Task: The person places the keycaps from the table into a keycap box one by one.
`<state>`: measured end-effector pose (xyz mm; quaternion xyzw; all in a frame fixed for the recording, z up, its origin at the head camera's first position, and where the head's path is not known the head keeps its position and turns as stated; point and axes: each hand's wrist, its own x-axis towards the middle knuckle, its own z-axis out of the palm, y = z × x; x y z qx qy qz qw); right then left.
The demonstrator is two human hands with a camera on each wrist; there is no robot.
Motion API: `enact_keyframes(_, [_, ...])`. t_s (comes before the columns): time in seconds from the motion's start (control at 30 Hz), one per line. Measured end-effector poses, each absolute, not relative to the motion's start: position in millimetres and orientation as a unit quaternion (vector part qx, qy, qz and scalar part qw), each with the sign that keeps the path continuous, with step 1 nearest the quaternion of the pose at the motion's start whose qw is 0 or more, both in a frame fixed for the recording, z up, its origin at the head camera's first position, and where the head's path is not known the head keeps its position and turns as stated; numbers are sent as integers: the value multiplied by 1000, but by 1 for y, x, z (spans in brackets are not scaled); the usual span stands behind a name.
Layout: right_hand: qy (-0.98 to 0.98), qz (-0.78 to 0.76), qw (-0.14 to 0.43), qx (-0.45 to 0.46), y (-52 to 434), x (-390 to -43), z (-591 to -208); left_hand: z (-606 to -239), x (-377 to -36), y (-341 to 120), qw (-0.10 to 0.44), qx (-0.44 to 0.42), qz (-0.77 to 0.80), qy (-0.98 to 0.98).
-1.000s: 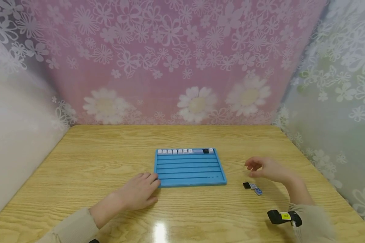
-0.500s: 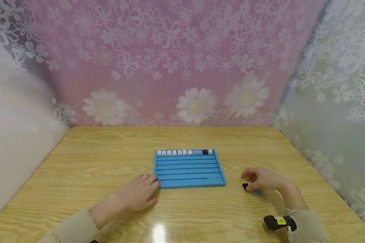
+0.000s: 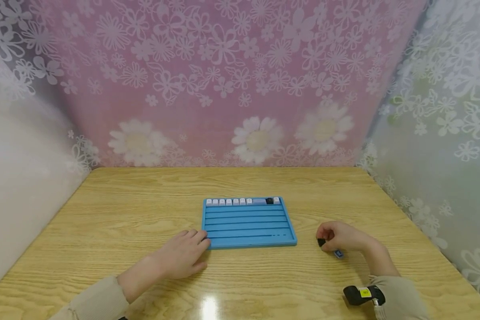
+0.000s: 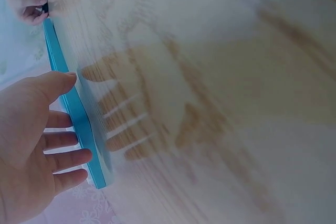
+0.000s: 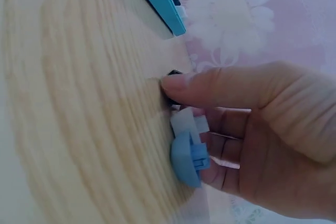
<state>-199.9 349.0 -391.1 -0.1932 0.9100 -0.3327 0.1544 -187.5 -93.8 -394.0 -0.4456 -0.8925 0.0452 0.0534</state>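
The right hand [image 3: 342, 238] rests on the wooden table [image 3: 144, 209] to the right of the blue tray [image 3: 249, 222], its fingers curled down over a small cluster of keycaps. In the right wrist view the thumb [image 5: 210, 85] and fingers pinch a black keycap [image 3: 321, 242] at the hand's left edge; only a sliver of it shows, so which way it points cannot be told. Just beside it, under the same hand, lie a white keycap [image 5: 185, 124] and a blue keycap [image 3: 338, 254], the blue one tipped on its side (its cross-shaped stem socket faces the palm).

The tray lies flat, its long axis running left to right across the table, with grooved rows along that axis. Only the far row is filled: a line of white keycaps [image 3: 229, 202], a longer pale one, then a black keycap in the row [image 3: 270, 201] and one more white cap at the right end. The nearer rows hold nothing visible.

The left hand [image 3: 182, 255] lies palm down at the tray's near left corner, fingers straight and loosely spread, the fingertips touching the tray's edge; it grips nothing. A bare strip of table separates the tray's right rim from the right hand. A black band with a yellow tag [image 3: 362, 294] sits on the right wrist, over a beige sleeve. Pink and white flowered sheets wall the table on three sides.
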Motion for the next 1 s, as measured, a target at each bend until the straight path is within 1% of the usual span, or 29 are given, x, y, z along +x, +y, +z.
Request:
enact_keyframes(0.37, [935,-311,99,-135,346,-204,-388,-393,-187,-93,54,-446,43,-893])
enact_keyframes(0.53, [939,-303,87,-135,344,-209,-384,-395,-188,-94,52,-444,46,-893])
enact_keyframes(0.8, [937,-313,55,-145,335,-214,-381,-393,-188,-94,65,-450,47,-890])
enact_keyframes(1.0, [929,-329,48,-162,327,-219,-383,-393,-188,-94,60,-448,45,-891])
